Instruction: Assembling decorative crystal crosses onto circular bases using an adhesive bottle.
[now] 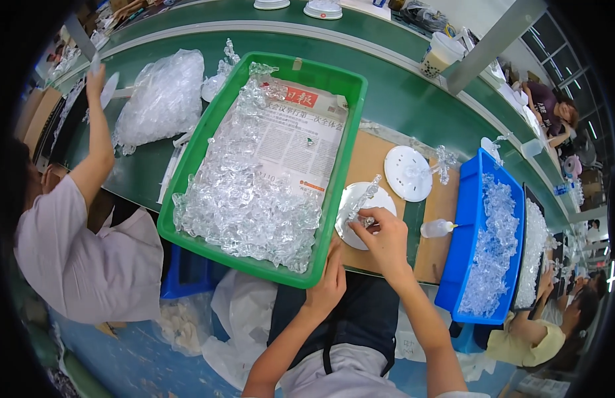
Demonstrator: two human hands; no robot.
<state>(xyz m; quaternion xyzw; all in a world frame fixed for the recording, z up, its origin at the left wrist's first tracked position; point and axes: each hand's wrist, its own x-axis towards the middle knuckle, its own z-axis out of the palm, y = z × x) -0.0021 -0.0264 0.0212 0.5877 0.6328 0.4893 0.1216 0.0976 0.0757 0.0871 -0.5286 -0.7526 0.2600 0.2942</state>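
Observation:
My right hand (385, 243) pinches a clear plastic ornament (366, 199) between thumb and fingertips, over a round white disc (380, 196). At the disc's near left edge, beside the green tray's corner, my left hand (329, 284) is closed on the rim, its fingertips partly hidden. A second white disc (407, 174) with small holes lies just beyond, with another clear ornament (444, 163) at its right side. To the left stands a green tray (350, 126) lined with newspaper (301, 142), heaped with clear plastic pieces (254, 212). A small squeeze bottle (437, 228) with a yellowish tip lies to the right.
A blue bin (464, 265) of clear pieces stands at the right. A bulging clear plastic bag (163, 99) lies left of the tray. On the far ledge stands a lidded drink cup (442, 53) by a metal post (493, 46). A co-worker (88, 245) sits close at left, one arm raised.

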